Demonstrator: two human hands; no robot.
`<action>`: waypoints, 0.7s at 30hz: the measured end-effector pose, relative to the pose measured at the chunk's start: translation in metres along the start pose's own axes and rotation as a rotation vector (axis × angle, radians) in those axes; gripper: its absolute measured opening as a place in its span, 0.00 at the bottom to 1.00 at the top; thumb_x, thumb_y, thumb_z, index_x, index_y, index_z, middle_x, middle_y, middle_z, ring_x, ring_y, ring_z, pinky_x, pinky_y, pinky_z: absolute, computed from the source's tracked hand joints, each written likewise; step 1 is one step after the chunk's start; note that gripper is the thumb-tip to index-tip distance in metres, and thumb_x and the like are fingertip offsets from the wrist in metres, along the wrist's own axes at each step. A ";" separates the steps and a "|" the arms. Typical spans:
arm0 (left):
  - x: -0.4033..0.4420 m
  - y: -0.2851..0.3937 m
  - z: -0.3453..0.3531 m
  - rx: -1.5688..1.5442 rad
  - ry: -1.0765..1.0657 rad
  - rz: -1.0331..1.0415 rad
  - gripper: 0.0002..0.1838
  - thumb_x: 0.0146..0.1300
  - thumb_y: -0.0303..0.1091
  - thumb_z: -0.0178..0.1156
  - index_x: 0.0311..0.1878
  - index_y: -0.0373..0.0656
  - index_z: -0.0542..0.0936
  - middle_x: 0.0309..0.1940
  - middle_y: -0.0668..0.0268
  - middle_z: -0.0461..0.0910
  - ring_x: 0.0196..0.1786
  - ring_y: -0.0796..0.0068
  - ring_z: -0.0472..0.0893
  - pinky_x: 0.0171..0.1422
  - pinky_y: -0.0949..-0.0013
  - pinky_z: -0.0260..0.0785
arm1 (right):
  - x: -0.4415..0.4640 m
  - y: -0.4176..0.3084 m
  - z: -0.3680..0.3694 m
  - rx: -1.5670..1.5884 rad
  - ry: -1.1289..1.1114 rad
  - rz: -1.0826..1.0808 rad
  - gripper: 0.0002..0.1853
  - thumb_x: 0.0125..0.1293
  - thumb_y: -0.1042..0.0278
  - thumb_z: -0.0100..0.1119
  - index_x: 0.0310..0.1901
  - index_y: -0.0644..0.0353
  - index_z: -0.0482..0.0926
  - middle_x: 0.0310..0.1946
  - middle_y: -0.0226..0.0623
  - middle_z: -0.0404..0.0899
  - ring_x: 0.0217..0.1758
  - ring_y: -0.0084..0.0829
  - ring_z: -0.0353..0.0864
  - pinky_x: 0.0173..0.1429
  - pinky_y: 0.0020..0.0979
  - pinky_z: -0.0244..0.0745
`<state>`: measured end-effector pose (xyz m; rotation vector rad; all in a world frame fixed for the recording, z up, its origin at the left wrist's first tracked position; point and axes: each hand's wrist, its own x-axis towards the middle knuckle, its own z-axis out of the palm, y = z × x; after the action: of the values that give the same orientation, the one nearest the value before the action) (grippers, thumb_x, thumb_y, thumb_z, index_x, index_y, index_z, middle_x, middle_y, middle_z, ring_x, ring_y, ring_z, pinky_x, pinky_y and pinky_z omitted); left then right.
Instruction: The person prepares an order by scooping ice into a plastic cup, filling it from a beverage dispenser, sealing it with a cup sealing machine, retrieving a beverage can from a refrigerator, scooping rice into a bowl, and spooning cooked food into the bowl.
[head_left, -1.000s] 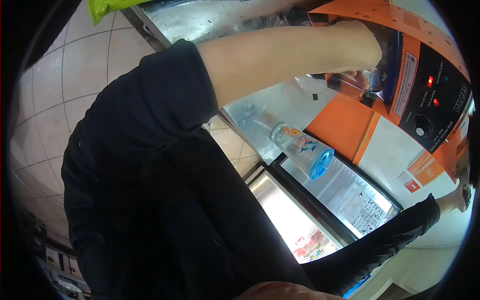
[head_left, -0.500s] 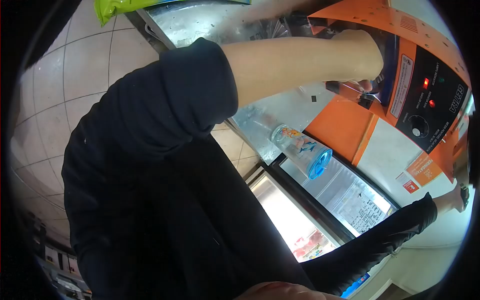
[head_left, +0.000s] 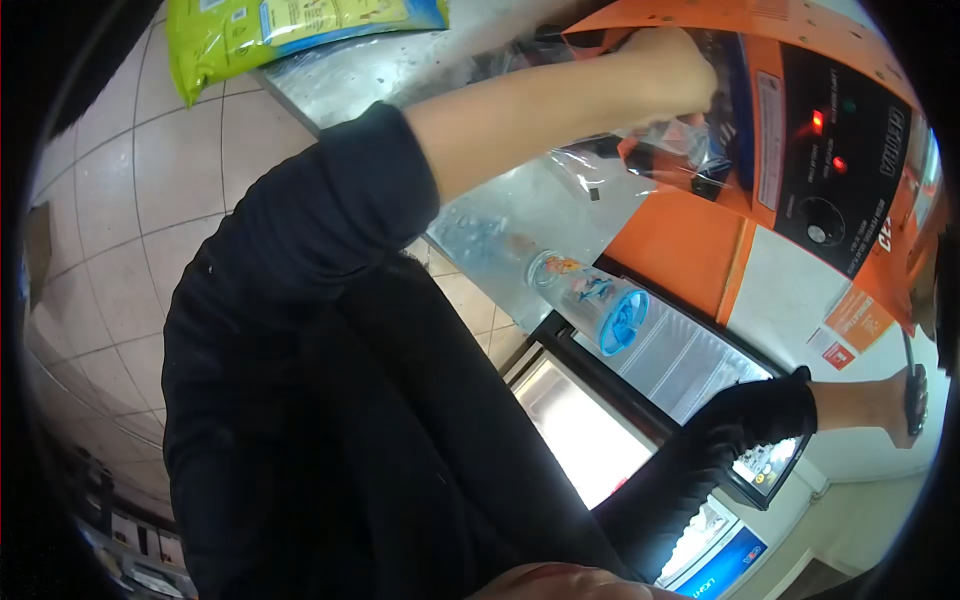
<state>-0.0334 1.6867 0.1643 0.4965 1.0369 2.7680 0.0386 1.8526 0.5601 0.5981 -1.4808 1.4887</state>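
The view is turned sideways. My left hand (head_left: 672,78) reaches into the opening of an orange cup sealing machine (head_left: 765,110). Its fingers are mostly hidden by the hand itself and the machine. Clear printed plastic film (head_left: 680,150) hangs beside the fingertips; whether they pinch it, I cannot tell. At the machine's far side, my right hand (head_left: 893,408) is closed around the dark grip of a lever handle (head_left: 915,400). A clear tumbler (head_left: 590,300) with a blue lid and coloured pictures stands on the metal counter (head_left: 480,225), near the machine, with no hand on it.
A green package (head_left: 300,35) lies at the counter's edge. The machine's control panel (head_left: 835,160) shows two red lights and a dial. Beyond the counter stand lit display fridges (head_left: 580,420). Tiled floor (head_left: 110,200) shows on the left.
The view has shifted, bringing more of the green package into sight. My left hand has drawn back slightly, and more film shows below it. My right arm is more bent, its hand still at the lever.
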 end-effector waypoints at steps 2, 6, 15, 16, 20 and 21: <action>-0.027 0.043 0.049 -0.192 -0.234 0.072 0.12 0.53 0.37 0.49 0.33 0.38 0.75 0.16 0.66 0.73 0.16 0.77 0.72 0.19 0.74 0.64 | -0.031 0.004 0.007 0.065 -0.009 -0.130 0.12 0.50 0.59 0.41 0.11 0.45 0.62 0.05 0.19 0.59 0.05 0.18 0.58 0.11 0.21 0.53; -0.098 0.129 0.064 0.018 -0.261 -0.146 0.16 0.59 0.39 0.41 0.39 0.36 0.71 0.16 0.66 0.70 0.18 0.79 0.71 0.23 0.78 0.62 | -0.111 -0.002 0.019 0.113 0.182 -0.298 0.13 0.46 0.60 0.42 0.09 0.47 0.59 0.04 0.22 0.56 0.07 0.20 0.56 0.17 0.23 0.53; -0.214 0.171 -0.032 0.348 0.445 -0.696 0.18 0.60 0.40 0.36 0.44 0.40 0.69 0.10 0.72 0.62 0.14 0.84 0.62 0.20 0.82 0.55 | -0.182 0.009 -0.019 -0.088 -0.022 -0.347 0.10 0.43 0.60 0.41 0.11 0.53 0.59 0.10 0.29 0.54 0.21 0.29 0.57 0.39 0.37 0.56; -0.216 0.172 -0.040 0.484 0.419 -0.693 0.18 0.60 0.41 0.36 0.44 0.40 0.69 0.12 0.73 0.62 0.16 0.84 0.61 0.23 0.82 0.55 | -0.171 0.010 -0.024 -0.024 -0.049 -0.260 0.10 0.41 0.61 0.41 0.11 0.53 0.58 0.10 0.29 0.54 0.22 0.30 0.56 0.40 0.38 0.54; -0.222 0.158 -0.072 0.691 0.410 -0.724 0.22 0.60 0.45 0.36 0.51 0.39 0.64 0.27 0.68 0.66 0.33 0.80 0.65 0.39 0.79 0.56 | -0.081 -0.010 -0.034 0.090 -0.017 -0.087 0.07 0.36 0.65 0.44 0.10 0.55 0.60 0.10 0.31 0.55 0.18 0.32 0.61 0.36 0.36 0.60; -0.218 0.155 -0.075 0.792 0.417 -0.729 0.25 0.60 0.47 0.36 0.54 0.38 0.61 0.36 0.62 0.69 0.42 0.75 0.67 0.49 0.77 0.56 | -0.060 -0.013 -0.036 0.142 -0.006 -0.059 0.07 0.36 0.65 0.44 0.09 0.55 0.60 0.09 0.31 0.56 0.17 0.31 0.60 0.36 0.36 0.59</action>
<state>0.1409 1.4704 0.1584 -0.3683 1.9217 1.7735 0.0862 1.8693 0.5099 0.7259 -1.3584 1.5556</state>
